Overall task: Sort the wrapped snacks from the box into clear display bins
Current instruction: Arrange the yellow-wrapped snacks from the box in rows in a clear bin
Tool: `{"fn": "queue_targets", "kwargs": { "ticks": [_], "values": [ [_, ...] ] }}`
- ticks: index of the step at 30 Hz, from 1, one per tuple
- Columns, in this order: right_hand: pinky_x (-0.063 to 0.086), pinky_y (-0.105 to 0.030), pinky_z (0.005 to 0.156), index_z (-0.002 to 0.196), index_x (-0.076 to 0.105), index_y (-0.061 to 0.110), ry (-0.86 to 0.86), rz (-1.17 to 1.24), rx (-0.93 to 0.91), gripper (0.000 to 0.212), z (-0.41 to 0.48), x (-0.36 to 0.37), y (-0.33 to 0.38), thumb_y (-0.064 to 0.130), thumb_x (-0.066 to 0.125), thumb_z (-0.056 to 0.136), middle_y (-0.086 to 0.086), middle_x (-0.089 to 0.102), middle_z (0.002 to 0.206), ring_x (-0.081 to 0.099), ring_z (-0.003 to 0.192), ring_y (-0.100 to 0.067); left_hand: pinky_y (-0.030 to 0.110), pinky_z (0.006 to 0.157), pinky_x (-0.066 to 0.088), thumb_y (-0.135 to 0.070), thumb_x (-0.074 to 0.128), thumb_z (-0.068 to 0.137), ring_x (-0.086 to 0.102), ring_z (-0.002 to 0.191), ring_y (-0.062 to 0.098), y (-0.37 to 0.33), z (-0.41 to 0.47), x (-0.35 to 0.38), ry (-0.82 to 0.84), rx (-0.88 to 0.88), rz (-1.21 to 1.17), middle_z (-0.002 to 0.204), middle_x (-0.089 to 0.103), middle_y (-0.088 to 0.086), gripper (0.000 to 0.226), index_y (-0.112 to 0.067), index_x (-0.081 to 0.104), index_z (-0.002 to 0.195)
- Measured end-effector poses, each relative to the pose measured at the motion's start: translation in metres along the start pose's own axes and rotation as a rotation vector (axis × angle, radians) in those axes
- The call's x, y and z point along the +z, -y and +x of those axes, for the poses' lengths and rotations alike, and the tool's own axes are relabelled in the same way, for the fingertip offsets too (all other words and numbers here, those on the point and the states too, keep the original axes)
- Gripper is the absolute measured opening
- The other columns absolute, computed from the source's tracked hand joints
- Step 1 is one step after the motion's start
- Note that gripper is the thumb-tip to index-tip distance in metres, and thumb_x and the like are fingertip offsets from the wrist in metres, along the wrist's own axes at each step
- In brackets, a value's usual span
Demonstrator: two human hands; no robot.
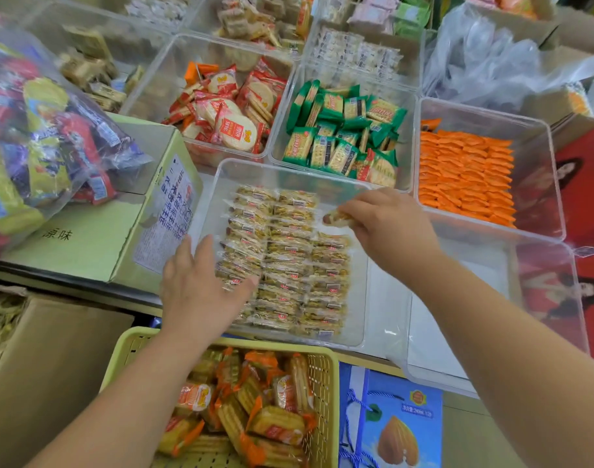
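Far left of the left hand: clear bag of mixed candies (35, 136) is laid on a green carton (86, 244). The carton's printed label side is just beside the fingertips. Below-left of that hand, a brown cardboard box (52, 359) is seen.

Left hand (201, 285): released, fingers straight and spread, laid flat on the left column of the packed rows (289, 265). Nothing is gripped. The rows are yellow-wrapped snacks, set in three columns inside the clear bin (282, 177) on the table. The third column is shorter at its far end.

Under both forearms, nearer the person: yellow basket (324, 380) is filled with orange-wrapped biscuits (255, 413), loose and unsorted.

Beyond the left hand: red-wrapped round crackers (228, 123) are held in their own bin. Beyond the gap between the hands: green-wrapped crackers (343, 136) in the next bin, just beside the clear bin's far wall.

Right hand (390, 224): grasping. One wrapped snack (336, 218) is pinched between thumb and fingers, held over the far end of the third column, inside the clear bin. Contact with the row below cannot be told.

Right of the right hand: orange packs (464, 177) are stacked in neat rows in a bin. Under the right forearm: a second clear bin (424, 342) and, nearer the person, a blue almond-print carton (397, 427). Far beyond the right hand: crumpled clear plastic bag (484, 55).
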State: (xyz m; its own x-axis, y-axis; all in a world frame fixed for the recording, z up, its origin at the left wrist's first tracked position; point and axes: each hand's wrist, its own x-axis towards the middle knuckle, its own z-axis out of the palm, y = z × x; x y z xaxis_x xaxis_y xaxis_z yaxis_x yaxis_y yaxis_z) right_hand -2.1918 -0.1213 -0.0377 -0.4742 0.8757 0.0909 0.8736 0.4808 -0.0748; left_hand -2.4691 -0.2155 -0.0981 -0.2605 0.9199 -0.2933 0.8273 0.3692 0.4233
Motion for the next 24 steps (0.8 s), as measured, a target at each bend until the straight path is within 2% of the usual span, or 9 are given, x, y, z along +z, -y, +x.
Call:
{"fn": "queue_targets", "kwargs": {
  "ticks": [2, 4, 7, 10, 13, 15, 19, 22, 24],
  "values": [
    [0.045, -0.039, 0.083, 0.121, 0.068, 0.025, 0.120, -0.158, 0.023, 0.034, 0.019, 0.011, -0.005, 0.008, 0.057, 0.095, 0.000, 0.068, 0.105, 0.058, 0.100, -0.029, 0.054, 0.124, 0.019, -0.082, 0.064, 0.075, 0.008, 0.158, 0.036, 0.008, 0.003, 0.005, 0.114, -0.056, 0.034, 0.173, -0.002, 0.010, 0.124, -0.022, 0.003, 0.164],
    [0.039, -0.038, 0.081, 0.123, 0.065, 0.025, 0.258, -0.226, 0.014, 0.040, 0.033, 0.023, -0.004, 0.004, 0.054, 0.092, -0.002, 0.064, 0.106, 0.055, 0.102, -0.029, 0.054, 0.125, 0.019, -0.087, 0.064, 0.070, 0.005, 0.158, 0.037, 0.010, 0.005, 0.008, 0.171, -0.065, 0.039, 0.173, -0.011, 0.009, 0.135, -0.019, -0.006, 0.164],
    [0.037, -0.036, 0.072, 0.125, 0.064, 0.021, 0.465, -0.280, 0.042, 0.042, 0.051, 0.042, 0.001, 0.001, 0.052, 0.090, -0.005, 0.063, 0.105, 0.057, 0.101, -0.029, 0.051, 0.126, 0.018, -0.092, 0.061, 0.066, 0.002, 0.159, 0.035, 0.010, 0.006, 0.010, 0.170, -0.053, 0.071, 0.172, -0.016, 0.009, 0.144, -0.014, -0.012, 0.163],
    [0.046, -0.038, 0.061, 0.124, 0.061, 0.016, 0.623, -0.240, 0.109, 0.044, 0.062, 0.067, 0.000, -0.006, 0.050, 0.088, -0.002, 0.056, 0.085, 0.058, 0.084, -0.029, 0.048, 0.126, 0.017, -0.092, 0.061, 0.065, 0.001, 0.159, 0.032, 0.014, 0.007, 0.013, 0.154, -0.044, 0.079, 0.172, -0.018, 0.007, 0.146, -0.013, -0.014, 0.162],
    [0.048, -0.036, 0.065, 0.127, 0.057, 0.013, 0.760, -0.195, 0.105, 0.039, 0.069, 0.085, -0.003, -0.002, 0.049, 0.093, -0.006, 0.063, 0.098, 0.057, 0.083, -0.027, 0.046, 0.126, 0.016, -0.090, 0.064, 0.065, 0.000, 0.160, 0.026, 0.016, 0.010, 0.013, 0.139, -0.052, 0.028, 0.172, -0.018, 0.003, 0.147, -0.016, -0.019, 0.161],
    [0.049, -0.036, 0.069, 0.124, 0.058, 0.011, 0.799, -0.152, 0.115, 0.034, 0.072, 0.091, -0.005, -0.001, 0.049, 0.094, -0.007, 0.065, 0.106, 0.058, 0.087, -0.027, 0.045, 0.126, 0.015, -0.089, 0.065, 0.064, -0.002, 0.160, 0.024, 0.017, 0.013, 0.013, 0.140, -0.055, 0.014, 0.172, -0.019, 0.001, 0.148, -0.016, -0.020, 0.161],
    [0.056, -0.038, 0.088, 0.120, 0.064, 0.002, 0.855, -0.037, 0.197, 0.031, 0.075, 0.101, 0.001, -0.002, 0.050, 0.093, -0.012, 0.065, 0.117, 0.064, 0.102, -0.029, 0.046, 0.126, 0.017, -0.090, 0.064, 0.064, -0.001, 0.160, 0.026, 0.016, 0.014, 0.015, 0.144, -0.050, 0.033, 0.172, -0.020, 0.001, 0.148, -0.017, -0.020, 0.161],
    [0.054, -0.035, 0.078, 0.124, 0.061, 0.002, 0.837, -0.033, 0.228, 0.035, 0.072, 0.108, 0.007, -0.002, 0.051, 0.091, -0.013, 0.066, 0.115, 0.064, 0.100, -0.030, 0.046, 0.125, 0.019, -0.089, 0.065, 0.066, 0.001, 0.159, 0.027, 0.016, 0.014, 0.015, 0.143, -0.050, 0.038, 0.172, -0.019, 0.000, 0.146, -0.017, -0.019, 0.161],
    [0.054, -0.035, 0.078, 0.122, 0.061, 0.001, 0.819, -0.035, 0.250, 0.034, 0.070, 0.110, 0.009, -0.004, 0.051, 0.090, -0.014, 0.066, 0.115, 0.063, 0.098, -0.029, 0.046, 0.125, 0.019, -0.088, 0.065, 0.067, 0.001, 0.159, 0.027, 0.017, 0.015, 0.016, 0.142, -0.045, 0.043, 0.172, -0.019, 0.001, 0.145, -0.016, -0.018, 0.162]
  ]
}}
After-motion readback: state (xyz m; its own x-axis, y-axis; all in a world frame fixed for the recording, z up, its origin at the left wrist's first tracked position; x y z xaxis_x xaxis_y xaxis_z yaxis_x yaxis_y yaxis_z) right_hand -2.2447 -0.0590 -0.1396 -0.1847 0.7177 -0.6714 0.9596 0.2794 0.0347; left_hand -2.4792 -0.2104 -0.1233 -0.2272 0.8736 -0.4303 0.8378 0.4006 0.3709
